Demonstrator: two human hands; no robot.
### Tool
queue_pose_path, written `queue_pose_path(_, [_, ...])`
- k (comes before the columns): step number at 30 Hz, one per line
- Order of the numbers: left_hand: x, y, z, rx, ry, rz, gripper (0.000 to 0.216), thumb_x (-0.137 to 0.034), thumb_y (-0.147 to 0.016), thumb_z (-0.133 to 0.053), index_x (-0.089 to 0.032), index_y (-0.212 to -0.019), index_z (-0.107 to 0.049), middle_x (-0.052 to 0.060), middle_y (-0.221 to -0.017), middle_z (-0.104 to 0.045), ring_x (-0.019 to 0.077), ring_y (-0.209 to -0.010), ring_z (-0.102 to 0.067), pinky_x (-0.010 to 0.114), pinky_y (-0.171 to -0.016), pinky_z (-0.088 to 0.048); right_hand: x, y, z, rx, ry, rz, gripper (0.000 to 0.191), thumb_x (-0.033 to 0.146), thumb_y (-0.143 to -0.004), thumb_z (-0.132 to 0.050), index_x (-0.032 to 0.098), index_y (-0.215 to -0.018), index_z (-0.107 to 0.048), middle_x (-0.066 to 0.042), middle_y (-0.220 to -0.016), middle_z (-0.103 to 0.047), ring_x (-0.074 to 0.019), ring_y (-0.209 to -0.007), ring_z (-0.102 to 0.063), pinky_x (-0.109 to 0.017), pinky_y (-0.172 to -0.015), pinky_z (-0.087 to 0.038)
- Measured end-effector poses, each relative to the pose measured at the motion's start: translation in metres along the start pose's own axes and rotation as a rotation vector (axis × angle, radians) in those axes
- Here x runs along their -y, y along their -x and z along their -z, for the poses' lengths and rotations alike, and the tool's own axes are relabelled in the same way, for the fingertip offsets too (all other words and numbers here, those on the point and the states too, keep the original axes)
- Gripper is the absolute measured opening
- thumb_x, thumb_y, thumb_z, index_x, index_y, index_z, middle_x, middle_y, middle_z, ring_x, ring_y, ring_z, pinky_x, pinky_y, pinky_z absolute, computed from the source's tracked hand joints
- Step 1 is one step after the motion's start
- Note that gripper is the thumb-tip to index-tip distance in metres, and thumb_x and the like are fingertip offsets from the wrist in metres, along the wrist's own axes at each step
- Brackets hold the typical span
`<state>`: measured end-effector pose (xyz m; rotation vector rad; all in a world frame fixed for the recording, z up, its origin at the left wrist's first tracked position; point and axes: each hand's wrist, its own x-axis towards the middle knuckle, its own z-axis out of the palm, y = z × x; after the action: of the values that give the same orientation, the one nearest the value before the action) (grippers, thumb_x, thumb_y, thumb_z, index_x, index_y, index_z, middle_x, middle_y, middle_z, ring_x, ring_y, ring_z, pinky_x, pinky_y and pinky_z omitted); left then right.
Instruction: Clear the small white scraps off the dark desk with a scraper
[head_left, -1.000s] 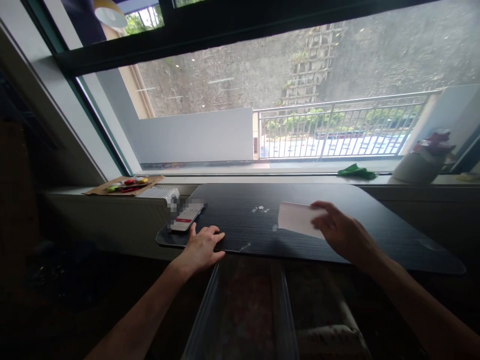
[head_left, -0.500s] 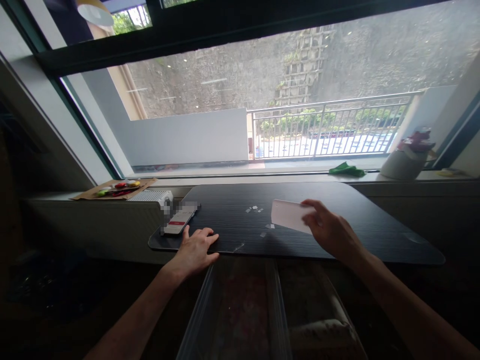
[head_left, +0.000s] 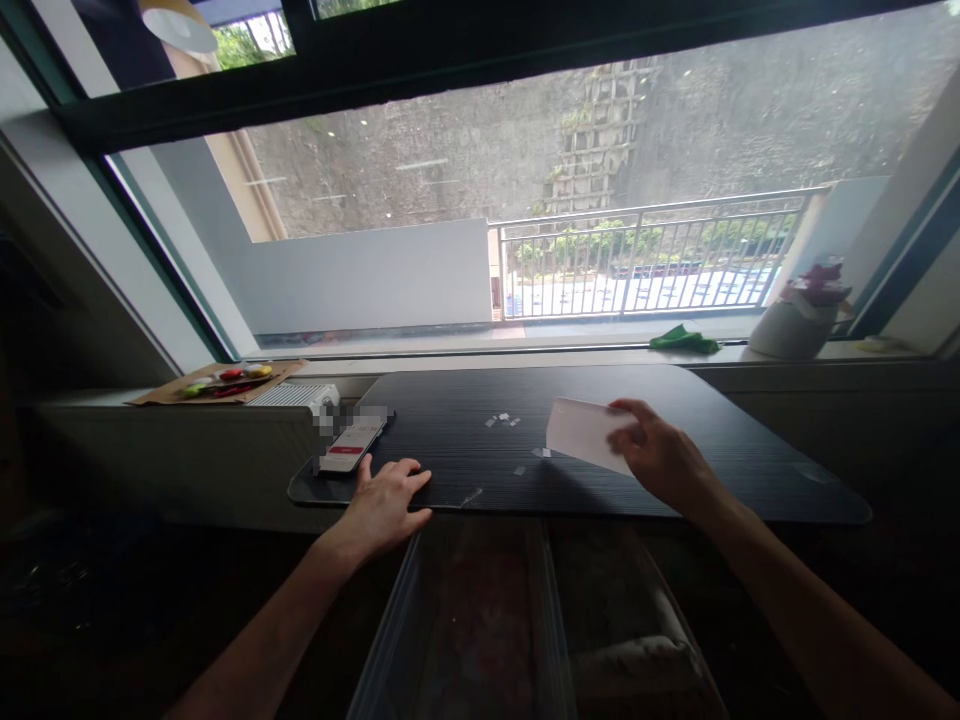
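My right hand (head_left: pixel 660 458) is closed on a flat white card (head_left: pixel 582 432), held tilted just above the black wood-grain tabletop (head_left: pixel 750 440). My left hand (head_left: pixel 384 500) lies flat with fingers spread on the table's near left edge. Just beyond its fingertips lies a phone (head_left: pixel 351 444) with a lit screen. Small pale scraps (head_left: pixel 501 420) lie on the tabletop left of the card.
On the sill at the left sit a cardboard piece with coloured items (head_left: pixel 217 381) and a small white device (head_left: pixel 298 396). A green cloth (head_left: pixel 682 342) and a white pot (head_left: pixel 793 326) stand on the sill at the right. A clear plastic bin (head_left: pixel 480 620) is below the table's front edge.
The view has shifted slightly right and up. My right hand has lifted and tilted the white card a little. My left hand stays on the table edge.
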<state>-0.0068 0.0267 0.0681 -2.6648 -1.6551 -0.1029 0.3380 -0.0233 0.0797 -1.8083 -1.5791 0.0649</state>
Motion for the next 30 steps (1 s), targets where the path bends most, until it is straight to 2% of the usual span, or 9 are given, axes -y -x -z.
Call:
queue_pose_path(5, [-0.006,-0.005,0.016,0.011,0.009,-0.025,0.038,-0.033,-0.081,-0.060,-0.025,-0.118,-0.067,0.012,-0.129,-0.065,0.0322,-0.123,-0.056,0.069,-0.111,-0.020,-0.003,-0.001,0.005,0.021,0.021,-0.041,0.038,0.024,-0.081,-0.049,0.023,-0.118,-0.059,-0.001,-0.073,-0.074,-0.0234,-0.068,-0.068,-0.033,-0.066,-0.047])
queue_pose_path(9, [-0.040,-0.020,0.028,-0.051,0.008,-0.116,0.038,-0.033,-0.092,-0.049,-0.021,-0.125,-0.062,0.015,-0.138,-0.057,0.0310,-0.133,-0.045,0.068,-0.114,-0.013,-0.003,0.000,0.009,0.022,0.029,-0.052,0.039,0.027,-0.083,-0.049,0.023,-0.120,-0.058,-0.002,-0.074,-0.073,-0.0233,-0.070,-0.068,-0.032,-0.066,-0.047])
queue_pose_path(14, [-0.094,-0.054,0.018,-0.007,0.017,-0.313,0.034,-0.034,-0.094,-0.049,-0.024,-0.122,-0.064,0.013,-0.135,-0.060,0.0302,-0.133,-0.046,0.069,-0.113,-0.016,-0.001,0.000,0.006,0.035,0.038,-0.061,0.038,0.026,-0.083,-0.049,0.022,-0.119,-0.058,-0.003,-0.074,-0.073,-0.0244,-0.071,-0.068,-0.033,-0.067,-0.047])
queue_pose_path(18, [-0.114,-0.074,0.006,0.011,0.002,-0.382,0.039,-0.036,-0.097,-0.043,-0.024,-0.130,-0.059,0.014,-0.134,-0.059,0.0325,-0.132,-0.046,0.072,-0.111,-0.015,-0.003,0.001,0.004,0.028,0.046,-0.080,0.039,0.024,-0.083,-0.049,0.021,-0.121,-0.058,-0.004,-0.076,-0.074,-0.0245,-0.072,-0.068,-0.032,-0.069,-0.046])
queue_pose_path(23, [-0.112,-0.078,0.004,0.032,-0.018,-0.384,0.035,-0.036,-0.098,-0.041,-0.024,-0.116,-0.069,0.013,-0.123,-0.065,0.0329,-0.127,-0.050,0.073,-0.111,-0.015,-0.008,0.005,0.008,0.025,0.043,-0.110,0.041,0.023,-0.081,-0.051,0.020,-0.121,-0.061,-0.003,-0.074,-0.073,-0.0227,-0.068,-0.067,-0.030,-0.066,-0.045])
queue_pose_path(30, [-0.082,-0.068,0.000,-0.055,0.039,-0.338,0.027,-0.032,-0.092,-0.051,-0.025,-0.110,-0.070,0.011,-0.121,-0.066,0.0303,-0.124,-0.052,0.071,-0.112,-0.013,-0.030,0.009,0.025,0.064,-0.031,-0.182,0.039,0.022,-0.076,-0.058,0.022,-0.115,-0.065,0.002,-0.061,-0.065,-0.0185,-0.058,-0.062,-0.027,-0.058,-0.044])
